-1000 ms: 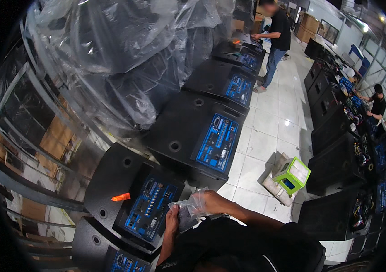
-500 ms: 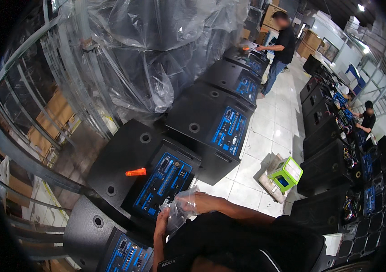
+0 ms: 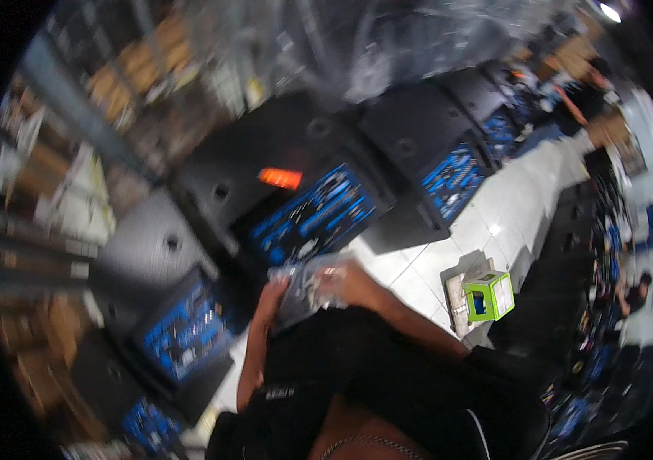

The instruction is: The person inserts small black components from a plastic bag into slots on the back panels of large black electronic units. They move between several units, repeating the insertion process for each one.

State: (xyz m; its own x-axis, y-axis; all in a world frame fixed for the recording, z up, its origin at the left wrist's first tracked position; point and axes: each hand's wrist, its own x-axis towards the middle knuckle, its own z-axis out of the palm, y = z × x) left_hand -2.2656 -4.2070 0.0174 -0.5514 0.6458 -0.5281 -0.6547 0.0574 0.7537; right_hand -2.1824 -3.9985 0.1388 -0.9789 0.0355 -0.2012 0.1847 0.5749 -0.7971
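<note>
Right now both hands, left hand and right hand, grip a clear plastic bag above the black speaker cabinet; keeping it taut should prevent spills.

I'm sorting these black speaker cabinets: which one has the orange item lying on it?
The speaker cabinet with the orange item, directly beyond both hands, which hold a clear plastic bag. The orange piece sits just above its blue panel; neighbouring cabinets show none.

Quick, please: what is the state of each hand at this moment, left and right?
Left hand: closed on the clear plastic bag.
Right hand: grip on the same bag; blur hides the fingers.
</note>
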